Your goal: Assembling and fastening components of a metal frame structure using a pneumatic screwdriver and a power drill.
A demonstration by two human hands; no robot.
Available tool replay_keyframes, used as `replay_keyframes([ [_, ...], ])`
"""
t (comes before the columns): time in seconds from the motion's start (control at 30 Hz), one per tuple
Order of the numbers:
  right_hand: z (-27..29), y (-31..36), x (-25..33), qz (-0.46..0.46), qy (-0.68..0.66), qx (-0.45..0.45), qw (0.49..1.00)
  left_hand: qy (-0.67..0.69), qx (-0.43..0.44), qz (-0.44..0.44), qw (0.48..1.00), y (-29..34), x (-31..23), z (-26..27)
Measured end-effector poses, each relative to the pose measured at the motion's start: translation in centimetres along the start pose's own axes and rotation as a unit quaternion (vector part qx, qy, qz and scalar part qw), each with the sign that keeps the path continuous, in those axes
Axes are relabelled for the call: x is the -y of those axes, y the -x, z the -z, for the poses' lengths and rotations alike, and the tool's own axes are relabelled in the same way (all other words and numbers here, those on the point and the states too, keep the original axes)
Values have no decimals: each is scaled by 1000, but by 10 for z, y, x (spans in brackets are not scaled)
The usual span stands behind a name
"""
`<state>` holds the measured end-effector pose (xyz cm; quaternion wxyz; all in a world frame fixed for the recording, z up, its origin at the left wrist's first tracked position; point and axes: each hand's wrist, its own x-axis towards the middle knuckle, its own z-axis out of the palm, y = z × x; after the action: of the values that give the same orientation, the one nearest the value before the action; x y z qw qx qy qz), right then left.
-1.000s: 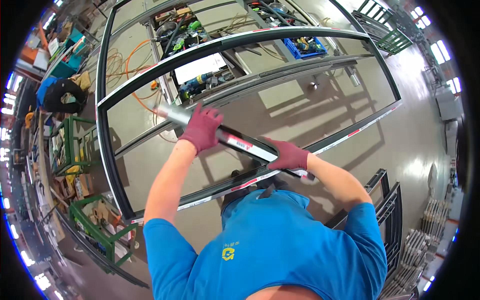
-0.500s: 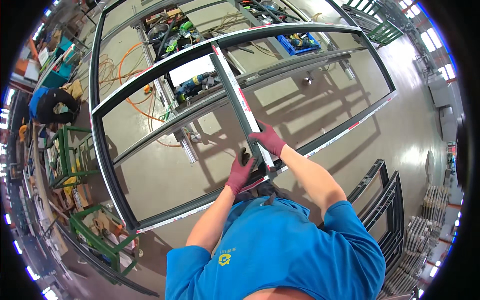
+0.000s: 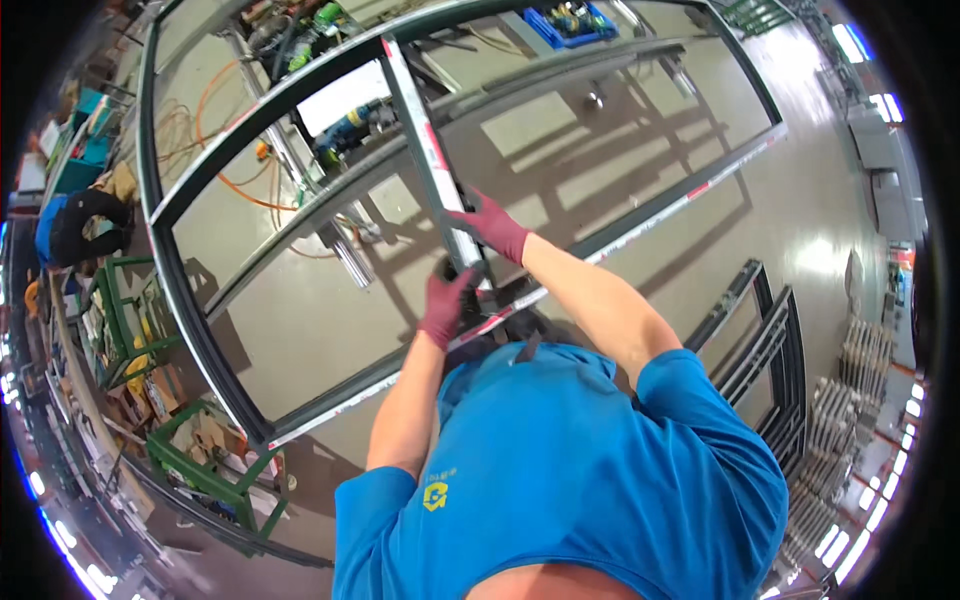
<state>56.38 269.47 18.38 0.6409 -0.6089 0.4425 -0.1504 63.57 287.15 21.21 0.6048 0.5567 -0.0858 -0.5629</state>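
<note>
A dark metal crossbar [image 3: 427,148] with white-and-red tape runs from the far rail toward me, inside a large dark window frame [image 3: 330,408]. My right hand [image 3: 492,228], in a maroon glove with dark palm, is closed around the bar near its close end, thumb across the taped face. Just below, my left hand [image 3: 443,303], gloved alike, curls around the bar's end from the left; its fingertips are partly hidden. The taped face stops a little short of the near rail, close to my waist. The joint itself is partly covered by the left hand.
Beyond the bar lie a power drill [image 3: 350,128], a blue tool tray [image 3: 570,25] and an orange hose [image 3: 240,190]. Green racks [image 3: 215,470] stand left, near a bent-over person [image 3: 75,222]. Dark frames [image 3: 765,360] lean at right.
My view has shifted, and both hands stay at the bar's near end. Its taped face reached the near rail before; now it ends short of it. The left hand has closed in on the bar.
</note>
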Motion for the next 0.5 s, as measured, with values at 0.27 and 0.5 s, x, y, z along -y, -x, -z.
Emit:
replay_keyframes([
  [0.27, 152, 70, -13, 12, 523, -63, 850, -107, 18, 56, 993, -15, 2, 57],
  [0.5, 192, 80, -60, 32, 561, -160, 811, -113, 5, 30, 993, -38, 30, -19],
])
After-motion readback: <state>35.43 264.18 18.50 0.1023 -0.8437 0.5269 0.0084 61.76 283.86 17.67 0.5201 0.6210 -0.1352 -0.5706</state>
